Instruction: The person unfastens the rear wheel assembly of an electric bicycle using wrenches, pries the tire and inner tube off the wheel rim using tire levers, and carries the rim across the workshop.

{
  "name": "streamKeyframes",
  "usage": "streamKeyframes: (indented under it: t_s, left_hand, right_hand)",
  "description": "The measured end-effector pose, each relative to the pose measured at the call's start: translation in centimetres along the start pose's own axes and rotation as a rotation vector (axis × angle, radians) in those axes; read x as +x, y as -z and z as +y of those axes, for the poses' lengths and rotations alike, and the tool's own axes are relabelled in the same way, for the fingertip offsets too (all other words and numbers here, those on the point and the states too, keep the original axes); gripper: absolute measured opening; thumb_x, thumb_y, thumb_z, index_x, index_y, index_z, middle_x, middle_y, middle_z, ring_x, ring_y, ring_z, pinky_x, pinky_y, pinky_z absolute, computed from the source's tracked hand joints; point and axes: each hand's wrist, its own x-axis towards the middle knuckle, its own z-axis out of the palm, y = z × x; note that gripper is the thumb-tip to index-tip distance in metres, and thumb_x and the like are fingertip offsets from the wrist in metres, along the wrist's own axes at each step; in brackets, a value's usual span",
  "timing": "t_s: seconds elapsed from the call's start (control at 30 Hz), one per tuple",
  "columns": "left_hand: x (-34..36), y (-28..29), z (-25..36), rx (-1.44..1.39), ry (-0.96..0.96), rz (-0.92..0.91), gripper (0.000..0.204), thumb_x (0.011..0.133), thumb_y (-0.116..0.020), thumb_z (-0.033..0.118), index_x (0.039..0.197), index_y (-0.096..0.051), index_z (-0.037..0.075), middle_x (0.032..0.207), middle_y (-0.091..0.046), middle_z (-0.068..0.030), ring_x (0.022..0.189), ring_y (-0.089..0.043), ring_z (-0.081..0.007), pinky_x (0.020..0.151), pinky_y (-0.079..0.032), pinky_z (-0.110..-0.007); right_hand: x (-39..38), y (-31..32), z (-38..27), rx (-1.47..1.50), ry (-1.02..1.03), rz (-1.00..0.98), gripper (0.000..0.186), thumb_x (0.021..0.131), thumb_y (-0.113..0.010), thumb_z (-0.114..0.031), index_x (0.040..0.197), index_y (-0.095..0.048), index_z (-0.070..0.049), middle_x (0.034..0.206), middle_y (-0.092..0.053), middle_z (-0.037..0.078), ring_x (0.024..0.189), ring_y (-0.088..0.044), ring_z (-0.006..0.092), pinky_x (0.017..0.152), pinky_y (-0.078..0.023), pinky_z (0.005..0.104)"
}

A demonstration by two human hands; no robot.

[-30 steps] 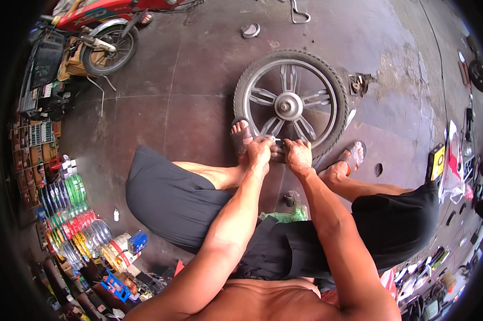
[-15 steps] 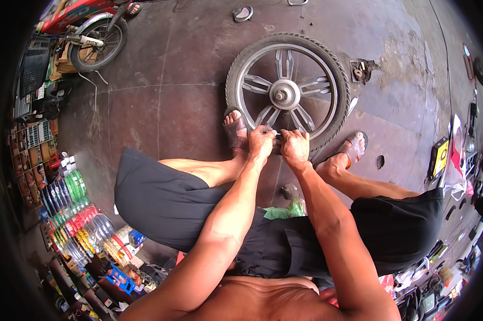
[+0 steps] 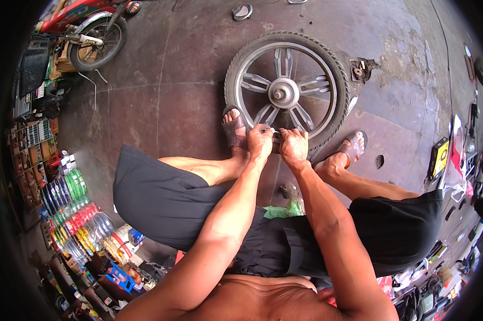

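Observation:
A spoked motorbike-type wheel (image 3: 282,93) lies flat on the floor between my feet, with its axle end pointing up. A black treaded tire (image 3: 230,88) sits around its grey rim. At the wheel's near edge, my left hand (image 3: 260,142) has its fingers closed on the tire, thumb toward the rim. Close beside it on the right, my right hand (image 3: 294,145) also grips the tire, knuckles up. A short stretch of tire and rim shows between the two hands. My fingertips are mostly hidden, so any small tool under them cannot be made out.
My sandalled feet (image 3: 234,128) flank the wheel. A broken floor patch with a small metal part (image 3: 359,70) lies right of it. A red bike (image 3: 97,43) stands far left, above shelves of colourful packets (image 3: 75,214). A yellow-black box (image 3: 439,158) and tools line the right.
Both hands stay at the tire's near edge, with almost no movement. The whole view has shifted very slightly.

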Motion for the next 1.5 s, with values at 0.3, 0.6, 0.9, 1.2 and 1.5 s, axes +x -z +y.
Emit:
streamKeyframes:
  t_s: [0.3,0.6,0.9,1.2,1.5]
  left_hand:
    - [-1.2,-0.3,3.1,0.218,-0.166,-0.168,0.012,0.081,-0.061,0.008,0.09,-0.064,0.002,0.076,-0.062,-0.0026,0.073,-0.057,-0.0108,0.066,-0.045,-0.023]
    - [-1.1,0.1,3.7,0.004,0.114,-0.248,0.009,0.085,-0.057,0.009,0.091,-0.061,0.002,0.068,-0.058,-0.0028,0.062,-0.055,-0.0118,0.047,-0.044,-0.026]
    - [-0.3,1.2,2.4,0.001,0.232,-0.238,0.019,0.084,-0.058,0.009,0.098,-0.059,-0.004,0.074,-0.058,-0.0061,0.054,-0.053,-0.012,0.042,-0.045,-0.026]
    - [0.5,1.0,3.3,0.139,0.08,-0.252,0.018,0.085,-0.051,0.006,0.094,-0.063,-0.003,0.065,-0.058,-0.0066,0.048,-0.053,-0.0131,0.043,-0.043,-0.027]
    - [1.6,1.1,1.8,0.469,-0.094,-0.199,0.019,0.084,-0.054,0.014,0.092,-0.066,0.001,0.077,-0.066,-0.0169,0.074,-0.065,-0.0275,0.07,-0.05,-0.035]
  right_hand:
    - [0.2,-0.6,0.4,0.009,0.005,0.0,0.031,0.075,-0.052,-0.013,0.103,-0.063,-0.007,0.088,-0.066,0.004,0.086,-0.057,0.0202,0.081,-0.035,0.0351]
    - [0.0,-0.7,0.4,0.022,0.024,0.048,0.028,0.078,-0.051,-0.014,0.102,-0.063,-0.007,0.087,-0.066,0.004,0.085,-0.057,0.0201,0.08,-0.035,0.0354]
    - [-0.5,-1.0,0.4,0.009,0.039,0.096,0.024,0.077,-0.051,-0.013,0.098,-0.063,-0.008,0.083,-0.065,0.003,0.084,-0.057,0.0198,0.079,-0.035,0.0361]
    - [0.2,-1.4,0.5,0.005,0.041,0.126,0.014,0.079,-0.051,-0.014,0.087,-0.061,-0.01,0.076,-0.062,0.003,0.081,-0.056,0.0202,0.077,-0.035,0.0363]
    - [0.3,-1.3,0.4,0.021,0.051,0.137,0.014,0.078,-0.051,-0.013,0.088,-0.062,-0.01,0.075,-0.062,0.003,0.08,-0.056,0.02,0.076,-0.035,0.0359]
